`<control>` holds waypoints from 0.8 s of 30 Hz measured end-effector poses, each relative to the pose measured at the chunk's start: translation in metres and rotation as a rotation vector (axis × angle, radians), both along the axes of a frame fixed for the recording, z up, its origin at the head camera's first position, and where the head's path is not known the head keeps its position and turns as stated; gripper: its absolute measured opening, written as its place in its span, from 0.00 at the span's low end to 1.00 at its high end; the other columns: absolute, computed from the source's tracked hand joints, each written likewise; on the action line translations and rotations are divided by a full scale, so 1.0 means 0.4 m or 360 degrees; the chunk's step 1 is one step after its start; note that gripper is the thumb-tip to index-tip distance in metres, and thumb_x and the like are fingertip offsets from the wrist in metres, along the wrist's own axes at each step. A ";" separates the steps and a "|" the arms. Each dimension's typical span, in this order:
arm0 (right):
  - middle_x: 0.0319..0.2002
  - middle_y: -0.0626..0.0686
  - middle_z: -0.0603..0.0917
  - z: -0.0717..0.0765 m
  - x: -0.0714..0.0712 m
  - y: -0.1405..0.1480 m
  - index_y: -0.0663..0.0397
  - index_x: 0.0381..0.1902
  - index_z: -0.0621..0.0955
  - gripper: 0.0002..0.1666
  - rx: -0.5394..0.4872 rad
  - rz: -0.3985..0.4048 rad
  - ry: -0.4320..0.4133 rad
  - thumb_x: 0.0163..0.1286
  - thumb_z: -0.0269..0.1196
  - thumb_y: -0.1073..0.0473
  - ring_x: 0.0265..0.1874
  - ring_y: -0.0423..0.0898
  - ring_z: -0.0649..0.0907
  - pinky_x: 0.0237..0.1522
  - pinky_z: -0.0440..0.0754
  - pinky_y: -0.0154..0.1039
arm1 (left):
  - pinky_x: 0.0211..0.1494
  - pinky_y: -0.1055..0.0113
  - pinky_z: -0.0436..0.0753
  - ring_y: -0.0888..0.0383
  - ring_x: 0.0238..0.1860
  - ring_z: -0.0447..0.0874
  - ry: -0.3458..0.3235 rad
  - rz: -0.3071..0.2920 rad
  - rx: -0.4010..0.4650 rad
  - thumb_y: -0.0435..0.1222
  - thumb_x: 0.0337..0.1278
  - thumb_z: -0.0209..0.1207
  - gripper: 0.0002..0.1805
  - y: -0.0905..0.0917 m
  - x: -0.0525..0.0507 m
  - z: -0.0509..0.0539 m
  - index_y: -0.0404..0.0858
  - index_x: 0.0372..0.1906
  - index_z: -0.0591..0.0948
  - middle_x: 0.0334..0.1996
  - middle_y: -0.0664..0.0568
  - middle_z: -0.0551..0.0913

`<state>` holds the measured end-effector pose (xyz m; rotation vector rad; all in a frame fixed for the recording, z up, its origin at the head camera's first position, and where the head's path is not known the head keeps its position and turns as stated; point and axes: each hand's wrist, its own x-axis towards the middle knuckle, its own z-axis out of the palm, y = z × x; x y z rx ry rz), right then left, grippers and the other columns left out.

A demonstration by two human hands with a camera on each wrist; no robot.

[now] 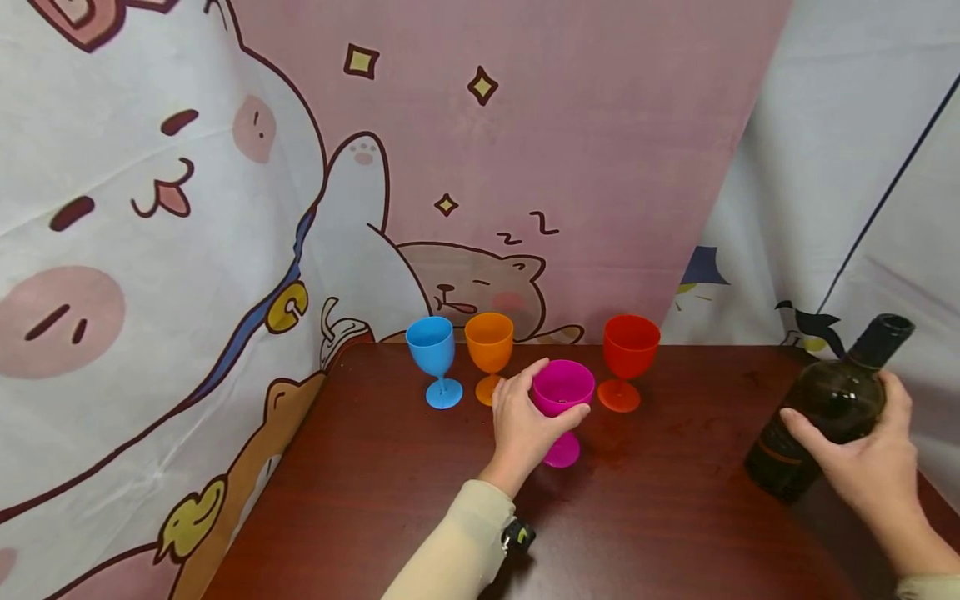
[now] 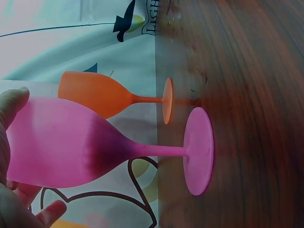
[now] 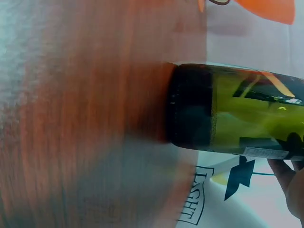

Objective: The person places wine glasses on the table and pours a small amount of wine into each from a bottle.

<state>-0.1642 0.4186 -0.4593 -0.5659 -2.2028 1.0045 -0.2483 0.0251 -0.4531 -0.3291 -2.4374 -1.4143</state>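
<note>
In the head view my left hand (image 1: 528,425) holds a magenta goblet (image 1: 562,387) by its bowl, thumb on the near side and fingers on the far side. The left wrist view has the same goblet (image 2: 61,142) from the side, its stem and round foot in full sight; whether the foot touches the table cannot be told. My right hand (image 1: 873,458) grips a dark glass wine bottle (image 1: 832,396) around its body at the right. The bottle leans, its uncapped neck toward the upper right. In the right wrist view the bottle's base (image 3: 190,107) shows over the table.
Behind the magenta goblet stand a blue goblet (image 1: 431,346), an orange goblet (image 1: 490,342) and a red goblet (image 1: 632,346), all upright near the back edge. The dark reddish wooden table (image 1: 660,517) meets a cartoon-printed cloth backdrop (image 1: 585,167) at the back and sides.
</note>
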 end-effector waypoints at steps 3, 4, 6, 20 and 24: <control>0.74 0.62 0.71 -0.007 -0.001 -0.005 0.25 0.84 0.54 0.66 -0.0026 -0.0022 0.0024 0.56 0.79 0.53 0.66 0.76 0.74 0.62 0.68 0.44 | 0.86 0.43 0.60 0.55 0.66 0.77 -0.0002 0.0002 0.0001 0.57 0.45 0.81 0.47 -0.001 0.000 -0.001 0.55 0.74 0.77 0.63 0.56 0.86; 0.74 0.64 0.71 -0.009 -0.001 -0.007 0.24 0.84 0.54 0.66 -0.0034 -0.0024 0.0034 0.56 0.79 0.53 0.65 0.77 0.74 0.62 0.68 0.45 | 0.86 0.43 0.60 0.55 0.66 0.77 -0.0003 0.0003 0.0000 0.57 0.45 0.81 0.47 -0.001 0.000 -0.002 0.55 0.74 0.77 0.63 0.56 0.86; 0.74 0.65 0.71 -0.010 -0.002 -0.010 0.23 0.83 0.53 0.65 -0.0048 -0.0023 0.0044 0.57 0.78 0.53 0.65 0.79 0.74 0.63 0.68 0.45 | 0.85 0.43 0.61 0.55 0.66 0.77 -0.0005 0.0007 -0.0005 0.57 0.45 0.81 0.47 -0.001 0.000 -0.002 0.56 0.74 0.76 0.63 0.57 0.86; 0.68 0.39 0.71 -0.030 -0.019 -0.017 0.14 0.80 0.56 0.63 -0.0136 -0.0047 0.0201 0.57 0.77 0.56 0.65 0.74 0.75 0.63 0.63 0.25 | 0.73 0.46 0.72 0.55 0.65 0.75 -0.0011 0.0043 -0.0017 0.59 0.44 0.80 0.47 0.001 0.004 -0.001 0.59 0.73 0.77 0.62 0.58 0.86; 0.66 0.27 0.68 -0.035 -0.021 -0.020 0.15 0.80 0.56 0.63 -0.0133 -0.0040 0.0241 0.57 0.77 0.57 0.69 0.62 0.74 0.64 0.61 0.21 | 0.67 0.49 0.75 0.55 0.63 0.76 -0.0029 0.0046 -0.0010 0.60 0.44 0.80 0.47 0.001 0.007 -0.001 0.58 0.73 0.77 0.61 0.58 0.86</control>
